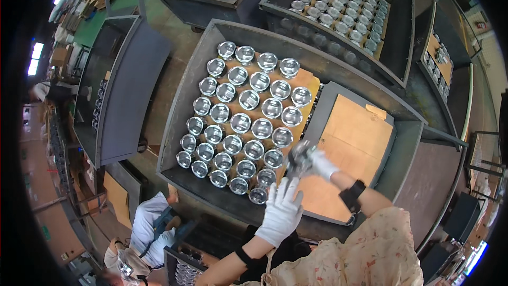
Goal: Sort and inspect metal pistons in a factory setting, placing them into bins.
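My right hand (pixel 324 165), in a white glove, is closed around a shiny metal piston (pixel 300 154), which is blurred by motion. It is above the edge between the piston rows and a bare cardboard sheet (pixel 354 140). Just below it, my left hand (pixel 280 213), also gloved in white, reaches up with its fingers stretched out and slightly apart. Its fingertips are at the lower side of the held piston; whether they touch is unclear. To the left, several pistons (pixel 241 122) stand upright in rows on brown cardboard inside a grey metal bin (pixel 182 90).
A second bin (pixel 410 32) of pistons adjoins at the far right. Another grey bin (pixel 132 90) stands to the left, across a strip of floor. A cardboard-covered bin (pixel 211 5) is at the back. At the lower left, another person (pixel 151 228) is close to a small tray of metal parts (pixel 186 274).
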A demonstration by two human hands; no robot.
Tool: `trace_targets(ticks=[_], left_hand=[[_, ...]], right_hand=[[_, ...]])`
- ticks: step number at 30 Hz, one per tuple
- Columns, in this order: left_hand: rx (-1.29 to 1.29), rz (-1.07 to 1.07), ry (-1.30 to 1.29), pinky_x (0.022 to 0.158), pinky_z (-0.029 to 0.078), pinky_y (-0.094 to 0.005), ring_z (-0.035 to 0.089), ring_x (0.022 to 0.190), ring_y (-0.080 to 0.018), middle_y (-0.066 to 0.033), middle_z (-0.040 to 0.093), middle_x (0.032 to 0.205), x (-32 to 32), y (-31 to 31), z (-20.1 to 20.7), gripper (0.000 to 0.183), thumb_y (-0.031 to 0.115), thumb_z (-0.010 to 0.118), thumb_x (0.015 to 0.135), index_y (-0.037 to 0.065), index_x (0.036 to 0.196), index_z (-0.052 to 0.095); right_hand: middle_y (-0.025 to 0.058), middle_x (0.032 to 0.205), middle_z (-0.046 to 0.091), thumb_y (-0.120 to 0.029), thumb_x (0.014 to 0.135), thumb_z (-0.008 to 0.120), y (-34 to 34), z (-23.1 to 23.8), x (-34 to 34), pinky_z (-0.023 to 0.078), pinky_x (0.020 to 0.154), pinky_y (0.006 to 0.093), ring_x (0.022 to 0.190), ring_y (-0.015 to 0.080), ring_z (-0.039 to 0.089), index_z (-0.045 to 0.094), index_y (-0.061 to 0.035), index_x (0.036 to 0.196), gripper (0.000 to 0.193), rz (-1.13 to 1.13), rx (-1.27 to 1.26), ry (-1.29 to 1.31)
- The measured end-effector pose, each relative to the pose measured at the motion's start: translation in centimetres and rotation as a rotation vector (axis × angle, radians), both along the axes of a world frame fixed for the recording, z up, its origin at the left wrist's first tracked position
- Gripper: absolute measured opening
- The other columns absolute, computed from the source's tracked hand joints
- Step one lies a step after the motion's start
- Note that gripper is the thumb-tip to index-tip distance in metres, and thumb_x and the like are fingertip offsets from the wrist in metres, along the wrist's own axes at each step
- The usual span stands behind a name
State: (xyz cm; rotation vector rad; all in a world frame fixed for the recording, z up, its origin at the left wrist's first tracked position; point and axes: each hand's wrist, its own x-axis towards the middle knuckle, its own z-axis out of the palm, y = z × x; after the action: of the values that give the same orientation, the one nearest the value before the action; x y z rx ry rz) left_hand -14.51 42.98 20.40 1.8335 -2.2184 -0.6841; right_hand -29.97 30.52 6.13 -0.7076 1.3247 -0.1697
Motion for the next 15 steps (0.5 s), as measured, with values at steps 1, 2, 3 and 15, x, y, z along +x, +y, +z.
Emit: trace_targets(ticks=[1,2,3,15], left_hand=[[0.065,0.047,0.088,0.103,0.033,-0.0559,0.044,0.121,-0.0412,-0.0192,0.048,0.128,0.7,0.2,0.3,0.037,0.018,0.067,0.077,0.006,0.111,0.064],[0.094,0.099,0.1,0.101,0.035,-0.0548,0.044,0.12,-0.0425,-0.0195,0.048,0.128,1.5,0.8,0.3,0.036,0.015,0.068,0.075,0.005,0.109,0.065],[0.057,0.165,0.087,0.098,0.039,-0.0531,0.045,0.118,-0.0444,-0.0203,0.049,0.127,2.4,1.6,0.3,0.034,0.013,0.069,0.073,0.004,0.106,0.067],[0.312,0.678,-0.176,0.102,0.041,-0.0499,0.041,0.126,-0.0482,-0.0262,0.048,0.132,11.8,17.1,-0.6,0.023,0.014,0.068,0.077,0.001,0.096,0.071]], right_hand=[[0.0081,0.095,0.068,-0.025,0.101,0.042,-2.6,0.9,0.0,0.058,0.069,0.036,0.085,0.0183,0.068,0.061,-0.0069,0.115,0.03,-0.265,0.02,-0.071],[0.0082,0.101,0.068,-0.024,0.101,0.042,-5.5,-0.1,-1.1,0.058,0.069,0.0361,0.084,0.0184,0.068,0.06,-0.0068,0.116,0.029,-0.27,-0.113,-0.077],[0.0078,0.105,0.067,-0.024,0.102,0.042,-9.0,-2.0,-2.2,0.057,0.069,0.0339,0.085,0.0171,0.068,0.06,-0.005,0.117,0.03,-0.307,-0.237,-0.005],[0.0254,0.105,0.065,-0.02,0.087,0.058,-32.6,-30.5,-9.2,0.054,0.076,0.0434,0.089,0.0398,0.066,0.068,0.0022,0.098,0.027,0.252,-0.808,0.462]])
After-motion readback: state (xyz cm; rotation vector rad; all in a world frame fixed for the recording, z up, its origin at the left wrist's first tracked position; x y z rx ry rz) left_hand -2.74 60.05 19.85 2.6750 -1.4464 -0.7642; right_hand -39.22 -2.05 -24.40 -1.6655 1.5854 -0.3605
